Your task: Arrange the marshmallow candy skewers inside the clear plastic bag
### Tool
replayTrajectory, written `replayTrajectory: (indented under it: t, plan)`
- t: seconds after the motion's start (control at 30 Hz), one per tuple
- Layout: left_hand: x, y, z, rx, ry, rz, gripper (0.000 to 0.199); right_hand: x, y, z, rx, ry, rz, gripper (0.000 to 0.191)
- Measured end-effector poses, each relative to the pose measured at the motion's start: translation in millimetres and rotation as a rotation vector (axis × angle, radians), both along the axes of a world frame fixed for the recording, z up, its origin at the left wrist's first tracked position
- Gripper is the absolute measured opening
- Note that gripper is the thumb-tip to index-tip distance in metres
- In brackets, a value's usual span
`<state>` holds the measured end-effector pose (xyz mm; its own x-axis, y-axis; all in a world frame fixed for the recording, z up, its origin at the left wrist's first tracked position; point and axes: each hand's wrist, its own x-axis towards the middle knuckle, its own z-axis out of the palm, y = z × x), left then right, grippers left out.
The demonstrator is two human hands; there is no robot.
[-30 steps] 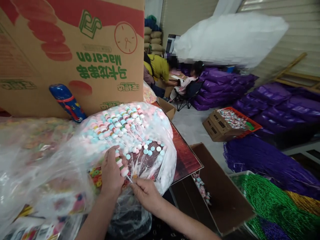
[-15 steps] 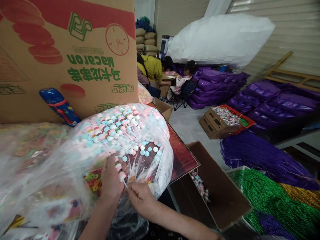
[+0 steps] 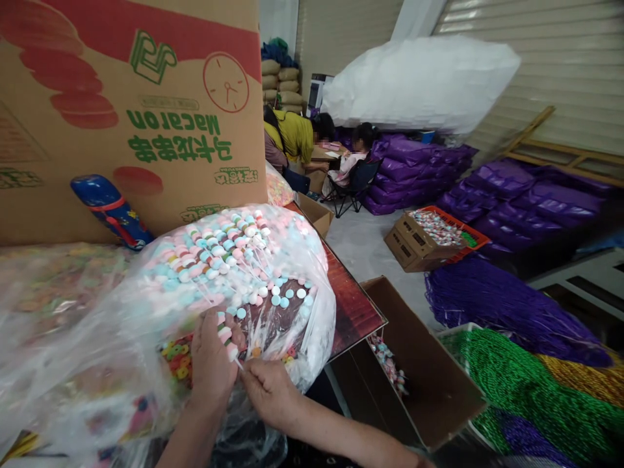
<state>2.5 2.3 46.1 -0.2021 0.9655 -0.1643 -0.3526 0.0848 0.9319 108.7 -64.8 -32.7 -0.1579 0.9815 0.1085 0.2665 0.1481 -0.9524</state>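
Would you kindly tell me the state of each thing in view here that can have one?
left hand: closed on a candy strand
right hand: pinching the strand's stick
candy bag: clear plastic, full of pastel candy sticks
open carton: flaps open, a few candies inside
Macaron carton: standing, print upside down
purple beads: heaped in long strands

Cardboard carton [image 3: 131, 130], upside down: the word "Macaron" [image 3: 173, 121] in green, above larger green Asian characters [image 3: 179, 148]; smaller green labels along its lower edge are illegible.
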Motion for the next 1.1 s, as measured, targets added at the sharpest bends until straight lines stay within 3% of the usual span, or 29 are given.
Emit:
replayTrajectory:
  t: [0.13,0.3,0.53,0.7,0.93,1.1]
  plan:
    - [4,10,-1.9,-0.096,-0.139,0.002,0.014,3,3,-0.4,-0.030,-0.024,-0.004,0.031]
    - [2,15,0.8,-0.135,-0.254,0.051,0.026,8,5,6.6,-0.075,0.031,0.014,0.028]
    - [1,10,3.6,-0.098,-0.222,0.095,0.029,5,2,-0.4,-0.090,0.077,0.052,0.027]
    - [7,8,4.1,-0.103,-0.192,0.076,0.020,4,2,-4.8,-0.065,0.038,0.043,0.030]
    - [10,2,-5.1,-0.108,-0.116,-0.022,0.026,2,2,-4.0,-0.086,0.026,0.038,0.036]
    - [13,1,-9.4,-0.166,-0.142,0.018,0.025,2,1,-6.8,-0.096,0.024,0.023,0.039]
